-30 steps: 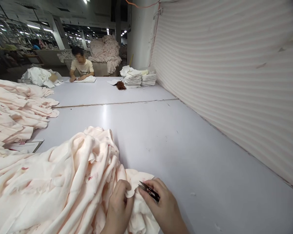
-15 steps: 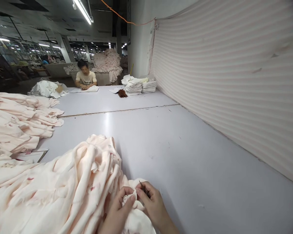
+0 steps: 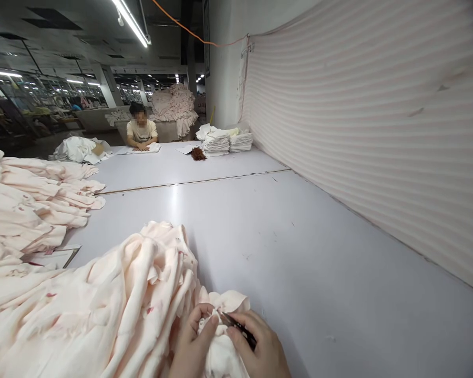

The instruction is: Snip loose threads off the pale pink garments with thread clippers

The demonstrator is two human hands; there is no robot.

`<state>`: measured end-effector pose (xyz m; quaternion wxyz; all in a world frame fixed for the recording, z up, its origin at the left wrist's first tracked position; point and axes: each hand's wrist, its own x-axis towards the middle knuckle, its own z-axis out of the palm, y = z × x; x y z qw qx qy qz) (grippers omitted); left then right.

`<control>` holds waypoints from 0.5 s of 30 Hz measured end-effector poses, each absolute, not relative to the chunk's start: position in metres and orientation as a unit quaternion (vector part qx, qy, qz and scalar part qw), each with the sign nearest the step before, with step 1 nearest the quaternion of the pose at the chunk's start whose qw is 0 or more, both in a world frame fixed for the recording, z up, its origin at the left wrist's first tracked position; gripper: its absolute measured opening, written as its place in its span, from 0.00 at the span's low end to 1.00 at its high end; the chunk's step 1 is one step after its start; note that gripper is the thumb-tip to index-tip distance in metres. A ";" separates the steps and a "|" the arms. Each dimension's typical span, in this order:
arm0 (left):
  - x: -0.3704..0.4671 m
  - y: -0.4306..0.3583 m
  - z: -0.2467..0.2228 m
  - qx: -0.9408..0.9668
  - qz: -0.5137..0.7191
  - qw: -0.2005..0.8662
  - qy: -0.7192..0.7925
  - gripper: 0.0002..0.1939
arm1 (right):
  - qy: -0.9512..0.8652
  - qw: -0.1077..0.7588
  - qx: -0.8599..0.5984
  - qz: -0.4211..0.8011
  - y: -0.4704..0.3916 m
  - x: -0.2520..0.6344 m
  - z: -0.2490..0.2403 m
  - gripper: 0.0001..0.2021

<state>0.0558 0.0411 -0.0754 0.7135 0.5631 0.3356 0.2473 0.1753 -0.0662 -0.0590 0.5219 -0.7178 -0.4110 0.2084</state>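
Thread snips (image 3: 240, 331), dark and narrow, are gripped in my right hand (image 3: 262, 344), their tip pointing left at the cloth. My left hand (image 3: 197, 336) pinches a bunched edge of a pale pink garment (image 3: 224, 357) between thumb and fingers. The tip of the snips is at the pinched cloth; whether the blades touch it I cannot tell. Left of my hands, a large heap of pale pink garments (image 3: 114, 304) with small red marks spreads along the table's near side, lying against the garment in my hands.
A second pink pile (image 3: 31, 205) lies at the far left. On the pale table (image 3: 319, 252), past a seam, are stacked white cloths (image 3: 216, 143) and a reddish-brown bundle (image 3: 198, 154). A co-worker (image 3: 142, 128) leans over the far edge. Striped fabric (image 3: 358, 131) hangs along the right.
My right hand has turned and shifted slightly right, and more of the snips shows, their tip now lower at the cloth. My left hand keeps its pinch.
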 end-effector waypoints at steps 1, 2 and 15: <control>0.056 0.041 -0.077 0.558 0.248 0.718 0.333 0.14 | -0.406 0.516 -0.722 0.219 -0.065 0.174 -0.060 0.09; 0.057 0.040 -0.079 0.553 0.251 0.722 0.331 0.14 | -0.401 0.516 -0.720 0.234 -0.064 0.173 -0.060 0.09; 0.057 0.044 -0.085 0.552 0.280 0.707 0.342 0.16 | -0.189 0.652 -0.616 0.399 -0.052 0.178 -0.065 0.13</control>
